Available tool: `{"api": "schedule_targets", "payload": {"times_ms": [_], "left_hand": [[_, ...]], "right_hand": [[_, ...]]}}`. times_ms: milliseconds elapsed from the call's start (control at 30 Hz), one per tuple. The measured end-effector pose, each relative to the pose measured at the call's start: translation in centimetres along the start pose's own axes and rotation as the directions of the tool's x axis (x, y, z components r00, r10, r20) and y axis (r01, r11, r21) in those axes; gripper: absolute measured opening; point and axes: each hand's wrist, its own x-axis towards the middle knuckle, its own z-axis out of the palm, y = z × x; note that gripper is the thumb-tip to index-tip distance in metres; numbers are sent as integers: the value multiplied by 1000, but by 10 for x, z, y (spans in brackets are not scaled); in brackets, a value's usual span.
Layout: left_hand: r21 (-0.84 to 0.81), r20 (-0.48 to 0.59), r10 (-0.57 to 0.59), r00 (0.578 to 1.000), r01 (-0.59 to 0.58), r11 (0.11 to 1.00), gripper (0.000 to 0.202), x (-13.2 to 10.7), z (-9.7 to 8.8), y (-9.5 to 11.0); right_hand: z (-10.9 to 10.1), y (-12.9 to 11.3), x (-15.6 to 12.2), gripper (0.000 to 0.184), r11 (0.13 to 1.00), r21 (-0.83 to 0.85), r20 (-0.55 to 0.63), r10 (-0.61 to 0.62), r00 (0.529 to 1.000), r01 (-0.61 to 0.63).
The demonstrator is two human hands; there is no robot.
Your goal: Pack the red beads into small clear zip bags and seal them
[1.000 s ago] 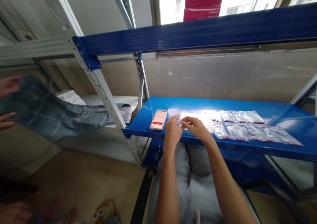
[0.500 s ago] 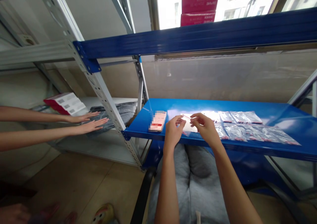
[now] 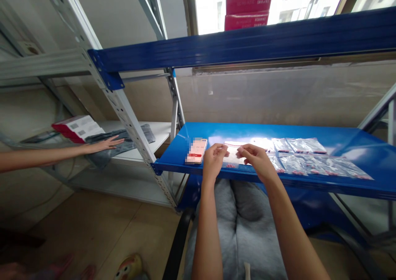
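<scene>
A small clear zip bag with a red strip along its top is stretched between my two hands at the front of the blue shelf. Small red pieces lie at its bottom. My left hand pinches its left top corner, and my right hand pinches the right one. Behind the bag some white paper shows, partly covered. Just left of my left hand lies a phone with a lit screen. To the right, several flat clear bags with red bits at their lower edges lie in two rows.
At left, another person's arm reaches over dark grey cloth on a white shelf, beside a red and white box. A blue beam crosses above my shelf. A perforated metal post stands at its left.
My hands have drawn slightly apart and lowered, so the bag now hangs flat and visible between them. The other person's cloth has shifted left, and only one of their arms shows clearly.
</scene>
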Motion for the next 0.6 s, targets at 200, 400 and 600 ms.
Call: {"api": "schedule_targets", "payload": {"times_ms": [200,400,600], "left_hand": [[65,32,2,999,-5,998,29,-1,-2,2],[17,-8,-4,1000,4,1000,23,-1,4,3],[-13,-77,21,997,-22,1000,17,-2,18,5]], "right_hand": [[1,-6,-3,39,1000,9,10,-20,1000,19],[3,-5,-3,32,997,-16,-44,-78,996,77],[3,-2,-1,33,998,-32,-50,-63,997,62]]}}
